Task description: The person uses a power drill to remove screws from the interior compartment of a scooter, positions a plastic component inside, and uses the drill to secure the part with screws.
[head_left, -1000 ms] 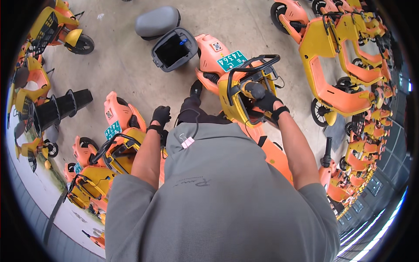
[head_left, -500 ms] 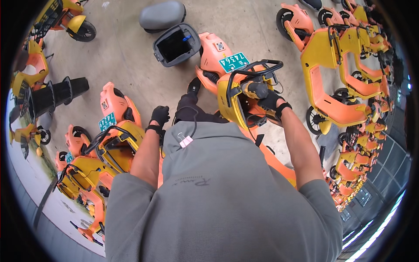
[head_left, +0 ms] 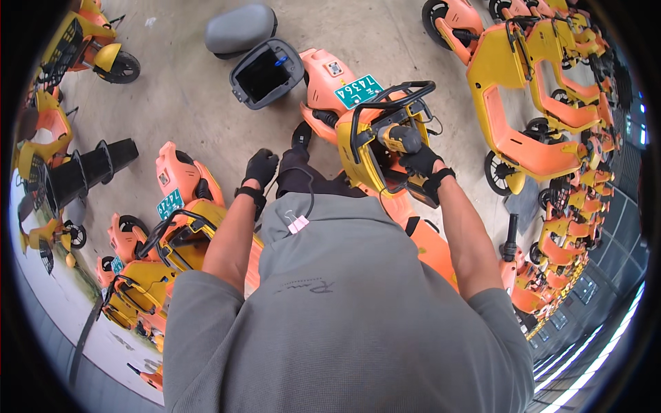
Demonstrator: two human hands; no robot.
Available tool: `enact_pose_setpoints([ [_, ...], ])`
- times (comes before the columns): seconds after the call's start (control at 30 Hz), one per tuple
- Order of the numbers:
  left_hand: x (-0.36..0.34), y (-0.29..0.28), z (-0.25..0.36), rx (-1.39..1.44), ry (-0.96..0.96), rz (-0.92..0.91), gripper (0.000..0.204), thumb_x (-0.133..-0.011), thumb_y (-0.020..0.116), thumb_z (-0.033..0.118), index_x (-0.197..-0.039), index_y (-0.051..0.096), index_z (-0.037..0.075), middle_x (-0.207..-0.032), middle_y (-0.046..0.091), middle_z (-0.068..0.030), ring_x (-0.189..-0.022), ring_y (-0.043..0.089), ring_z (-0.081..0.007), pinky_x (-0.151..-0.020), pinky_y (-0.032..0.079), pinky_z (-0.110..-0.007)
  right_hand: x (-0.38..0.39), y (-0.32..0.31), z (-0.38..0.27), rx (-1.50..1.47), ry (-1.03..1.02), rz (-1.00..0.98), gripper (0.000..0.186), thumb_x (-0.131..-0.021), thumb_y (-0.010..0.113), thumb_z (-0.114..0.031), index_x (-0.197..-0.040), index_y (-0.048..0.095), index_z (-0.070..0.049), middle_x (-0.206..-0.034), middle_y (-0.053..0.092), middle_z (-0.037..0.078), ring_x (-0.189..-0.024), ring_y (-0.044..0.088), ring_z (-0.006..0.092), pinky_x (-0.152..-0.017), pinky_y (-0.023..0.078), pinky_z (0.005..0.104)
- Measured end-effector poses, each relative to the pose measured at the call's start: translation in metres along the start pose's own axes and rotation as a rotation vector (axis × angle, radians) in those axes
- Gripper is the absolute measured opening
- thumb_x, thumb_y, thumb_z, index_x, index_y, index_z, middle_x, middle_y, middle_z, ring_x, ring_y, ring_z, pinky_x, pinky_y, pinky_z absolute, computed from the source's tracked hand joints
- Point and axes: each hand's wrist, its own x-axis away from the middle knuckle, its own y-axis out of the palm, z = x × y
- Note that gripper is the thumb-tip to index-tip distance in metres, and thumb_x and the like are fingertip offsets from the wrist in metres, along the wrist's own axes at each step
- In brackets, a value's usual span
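Note:
A yellow-and-black cordless drill (head_left: 401, 138) is in my right hand (head_left: 421, 162), gloved in black, with the fingers wrapped round its grip. The drill hangs over the open seat compartment of an orange-and-yellow scooter (head_left: 352, 153), inside the black rail (head_left: 396, 96) at its rear. Its bit and whatever it points at cannot be made out. My left hand (head_left: 261, 168), also gloved, is off to the left of that scooter with its fingers curled closed. What lies inside those fingers, if anything, is hidden. It touches no scooter that I can see.
On the concrete floor ahead lie a grey scooter seat (head_left: 239, 29) and a dark open storage bin (head_left: 266, 73) with a small blue thing inside. A second scooter (head_left: 186, 175) stands close on my left. Rows of scooters (head_left: 523, 117) line the right side.
My right hand and the drill have shifted slightly left in the view along with the scooter. My left hand has risen a little and moved rightward. Both hands stay closed.

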Motion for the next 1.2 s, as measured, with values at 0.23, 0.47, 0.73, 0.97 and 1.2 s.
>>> enact_pose_setpoints([
  [0.23, -0.002, 0.024, 0.119, -0.085, 0.445, -0.065, 0.031, -0.076, 0.059, 0.019, -0.104, 0.056, 0.006, -0.1, 0.06, -0.0148, -0.09, 0.059, -0.0265, -0.077, 0.047, -0.034, -0.004, 0.015, 0.04, -0.194, -0.186, 0.035, 0.044, -0.065, 0.068, -0.006, -0.107, 0.056, -0.004, -0.097, 0.062, 0.008, -0.085, 0.059, 0.0169, -0.073, 0.049, 0.0303],
  [0.47, -0.005, 0.075, 0.194, -0.358, 0.733, -0.279, 0.028, -0.081, 0.054, 0.025, -0.107, 0.055, 0.015, -0.1, 0.057, -0.0167, -0.09, 0.057, -0.0327, -0.074, 0.046, -0.042, -0.005, 0.043, 0.098, -0.334, -0.395, 0.117, 0.05, -0.067, 0.072, -0.015, -0.113, 0.053, -0.007, -0.112, 0.057, 0.007, -0.101, 0.054, 0.0184, -0.089, 0.042, 0.0303],
  [0.73, -0.031, 0.138, 0.198, -0.737, 0.941, -0.123, 0.02, -0.078, 0.049, 0.009, -0.096, 0.056, 0.011, -0.09, 0.059, -0.0136, -0.081, 0.06, -0.0314, -0.068, 0.046, -0.043, 0.06, 0.079, 0.149, -0.334, -0.323, 0.351, 0.056, -0.069, 0.072, -0.014, -0.117, 0.047, -0.004, -0.115, 0.053, 0.011, -0.108, 0.05, 0.0218, -0.093, 0.04, 0.0299],
  [0.97, -0.038, 0.157, 0.212, -0.792, 0.82, -0.193, 0.031, -0.088, 0.04, 0.015, -0.118, 0.045, 0.019, -0.08, 0.065, -0.01, -0.078, 0.063, -0.0259, -0.086, 0.031, -0.059, 0.115, 0.124, 0.195, -0.296, -0.166, 0.534, 0.057, -0.069, 0.073, -0.023, -0.116, 0.047, -0.002, -0.111, 0.054, 0.012, -0.103, 0.052, 0.0219, -0.087, 0.043, 0.0307],
  [1.2, -0.036, 0.158, 0.204, -0.904, 0.889, -0.097, 0.019, -0.078, 0.049, 0.011, -0.096, 0.056, 0.008, -0.081, 0.059, -0.0103, -0.072, 0.062, -0.026, -0.059, 0.047, -0.04, 0.124, 0.17, 0.262, -0.502, 0.065, 0.508, 0.05, -0.07, 0.07, -0.023, -0.111, 0.05, -0.003, -0.102, 0.056, 0.009, -0.094, 0.053, 0.0193, -0.081, 0.044, 0.0301],
])
